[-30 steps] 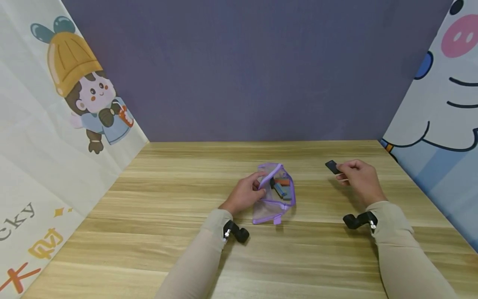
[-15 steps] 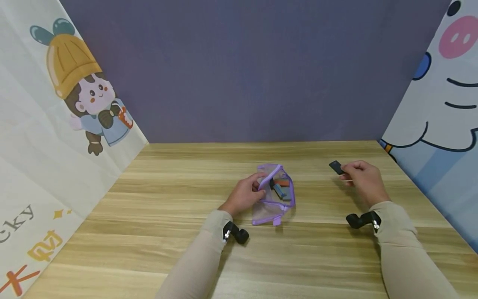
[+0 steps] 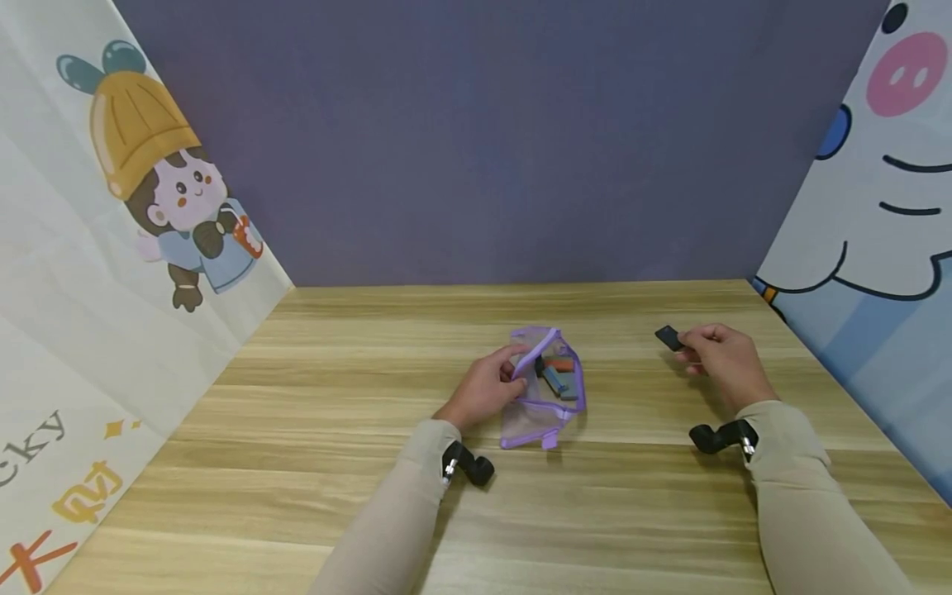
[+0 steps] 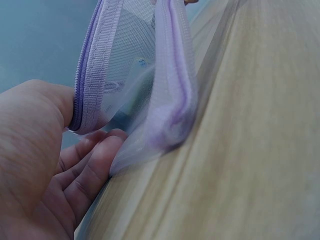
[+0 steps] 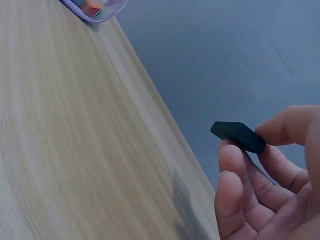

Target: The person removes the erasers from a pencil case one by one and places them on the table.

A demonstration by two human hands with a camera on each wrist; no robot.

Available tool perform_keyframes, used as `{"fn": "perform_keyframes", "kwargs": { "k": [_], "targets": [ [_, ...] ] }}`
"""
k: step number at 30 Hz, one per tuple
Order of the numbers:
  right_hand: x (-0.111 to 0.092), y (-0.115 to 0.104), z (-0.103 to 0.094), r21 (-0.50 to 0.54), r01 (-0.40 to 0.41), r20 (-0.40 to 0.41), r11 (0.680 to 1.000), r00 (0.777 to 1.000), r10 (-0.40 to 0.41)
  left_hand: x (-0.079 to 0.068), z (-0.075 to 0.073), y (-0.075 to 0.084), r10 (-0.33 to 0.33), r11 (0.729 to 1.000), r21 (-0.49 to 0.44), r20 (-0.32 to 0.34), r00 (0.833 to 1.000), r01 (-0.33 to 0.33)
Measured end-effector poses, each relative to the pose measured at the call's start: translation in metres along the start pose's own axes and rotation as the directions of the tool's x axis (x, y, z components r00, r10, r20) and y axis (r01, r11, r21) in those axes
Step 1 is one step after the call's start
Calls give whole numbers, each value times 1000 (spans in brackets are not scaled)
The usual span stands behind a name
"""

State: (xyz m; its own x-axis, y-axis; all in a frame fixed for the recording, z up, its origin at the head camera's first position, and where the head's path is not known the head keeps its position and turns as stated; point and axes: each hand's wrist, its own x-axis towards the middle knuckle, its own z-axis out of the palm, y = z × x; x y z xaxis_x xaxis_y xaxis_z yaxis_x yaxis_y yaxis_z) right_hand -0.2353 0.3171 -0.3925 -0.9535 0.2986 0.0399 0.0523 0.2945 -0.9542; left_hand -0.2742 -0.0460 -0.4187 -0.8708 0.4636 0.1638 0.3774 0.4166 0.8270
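A purple-trimmed mesh zipper pouch [image 3: 526, 424] lies on the table with its mouth spread. My left hand [image 3: 485, 387] grips the pouch's left rim; in the left wrist view the thumb is by the zipper edge [image 4: 94, 75] and the fingers lie under the mesh. Inside are an orange block [image 3: 559, 364], a blue stick-like piece [image 3: 554, 381] and a grey-blue flat piece [image 3: 568, 387]. Off to the right, above the table, my right hand [image 3: 725, 359] pinches a small flat black block [image 3: 669, 337] between thumb and fingers. Its kind cannot be told.
The wood-grain table [image 3: 297, 463] ends at a dark blue-grey panel [image 3: 476, 149] behind. Printed white sheets stand at the left [image 3: 59, 248] and right [image 3: 878, 248]. A black camera mount [image 3: 467, 464] sits on the left wrist, another [image 3: 721, 436] on the right.
My right hand, with the black block, has shifted slightly to the right, then stayed nearly still. My left hand keeps its grip on the pouch. The head view has tilted slightly.
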Motion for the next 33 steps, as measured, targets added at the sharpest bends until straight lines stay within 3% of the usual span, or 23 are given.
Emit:
{"fn": "perform_keyframes", "kwargs": {
  "k": [8, 19, 33],
  "targets": [
    [0, 1, -1, -15, -3, 22, 1000, 1000, 3, 0, 1, -1, 4, 1000, 3, -6, 1000, -4],
    [1, 2, -1, -79, -96, 61, 992, 993, 101, 1, 1, -3, 8, 1000, 12, -7, 1000, -8],
    [1, 6, 0, -132, -67, 81, 989, 994, 78, 1, 1, -4, 7, 1000, 9, -4, 1000, -7]
  ]
}}
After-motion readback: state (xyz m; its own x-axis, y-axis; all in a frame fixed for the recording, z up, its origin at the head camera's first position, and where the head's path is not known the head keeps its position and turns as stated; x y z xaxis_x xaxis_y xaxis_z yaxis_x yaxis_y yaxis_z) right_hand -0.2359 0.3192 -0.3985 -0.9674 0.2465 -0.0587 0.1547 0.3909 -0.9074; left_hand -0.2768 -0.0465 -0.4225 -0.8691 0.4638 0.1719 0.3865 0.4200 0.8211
